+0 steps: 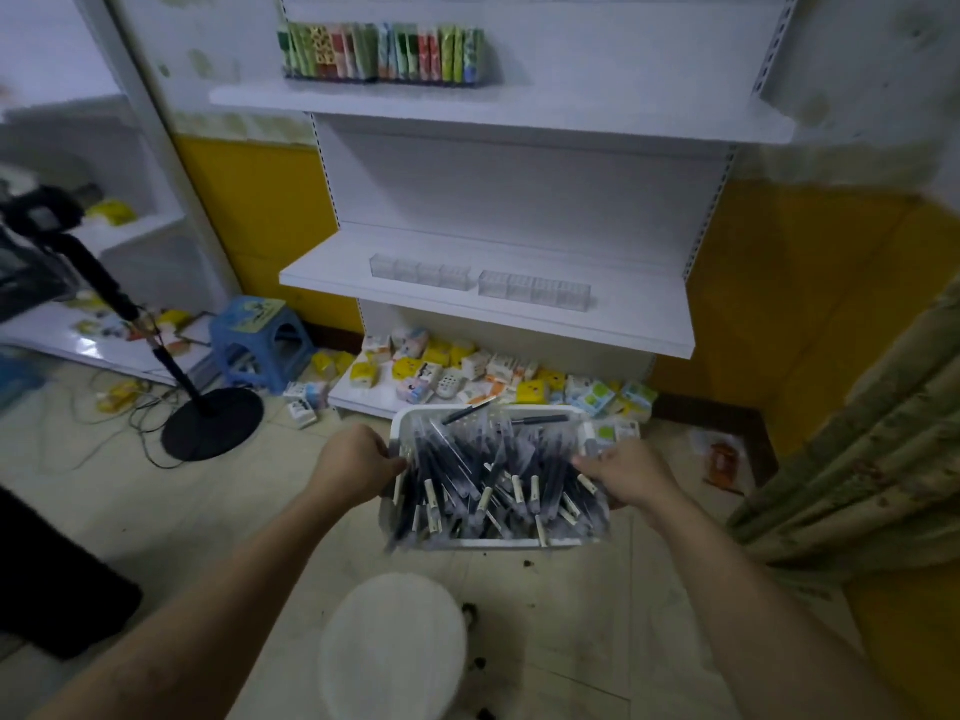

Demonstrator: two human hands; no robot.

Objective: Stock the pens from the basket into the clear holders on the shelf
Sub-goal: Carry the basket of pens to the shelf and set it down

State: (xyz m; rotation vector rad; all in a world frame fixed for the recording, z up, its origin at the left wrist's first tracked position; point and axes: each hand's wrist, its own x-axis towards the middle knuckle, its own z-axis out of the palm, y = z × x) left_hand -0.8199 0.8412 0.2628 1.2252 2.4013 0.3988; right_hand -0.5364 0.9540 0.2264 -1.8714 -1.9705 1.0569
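Observation:
A white plastic basket [415, 417] full of dark pens [493, 480] hangs in the air in front of the shelving. My left hand [353, 462] grips its left rim and my right hand [631, 472] grips its right rim. Two rows of clear holders [535, 290] stand on the middle white shelf [483, 314] above and beyond the basket; the left row [421, 272] sits a little further back. Both rows look empty.
A white round stool [395, 646] stands on the floor below the basket. Small colourful boxes [467, 366] litter the bottom shelf. A blue step stool [260, 337] and a black stand with a round base [213, 423] are at left. A curtain [857, 459] hangs at right.

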